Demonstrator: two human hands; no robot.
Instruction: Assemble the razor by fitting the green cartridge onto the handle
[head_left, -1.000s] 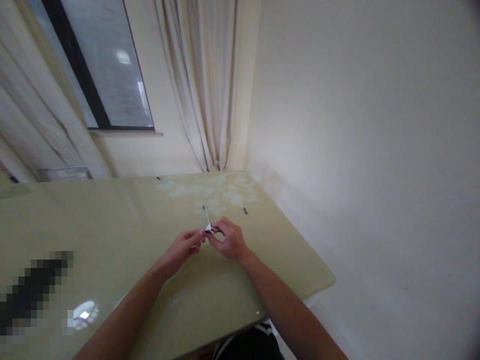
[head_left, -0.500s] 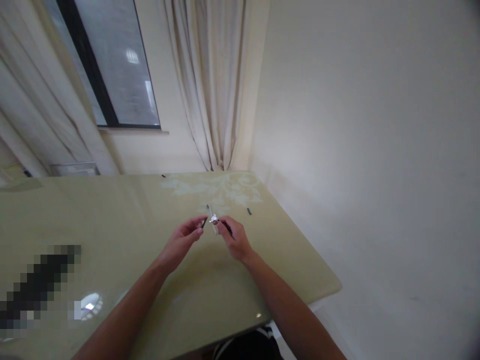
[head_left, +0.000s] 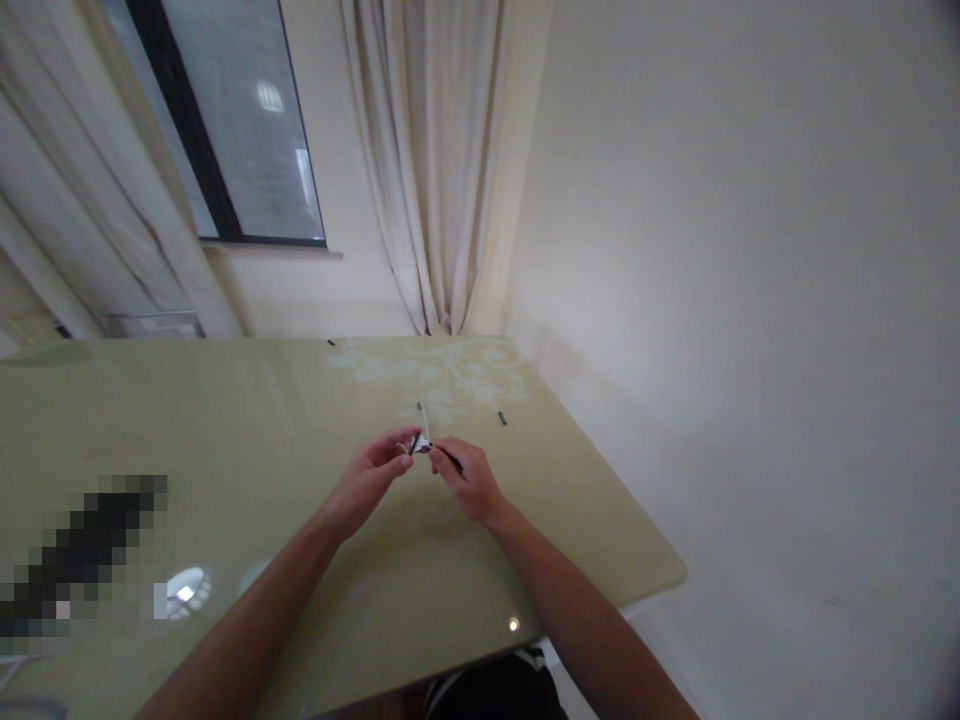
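Over the table, my left hand [head_left: 379, 472] pinches a small dark, narrow piece [head_left: 414, 442] between thumb and fingertips. My right hand [head_left: 466, 478] is closed around a slim dark handle [head_left: 451, 460]. At its tip, a small shiny silver part [head_left: 424, 445] meets or nearly meets the dark piece in my left fingers; whether they touch I cannot tell. Just beyond my fingertips a thin pale stick [head_left: 425, 418] with a dark end shows, its near end hidden. The exact kind of these small things is too small to make out.
On the glossy greenish table [head_left: 592, 510], a short dark piece [head_left: 502, 418] lies right of my hands. Another tiny dark piece [head_left: 331, 343] is near the far edge. A pixelated dark shape [head_left: 90, 550] sits at left. Wall [head_left: 735, 300] and curtain [head_left: 442, 170] border the table.
My hands have come closer together, bringing the silver part up to the dark piece in my left fingers. The view has shifted slightly.
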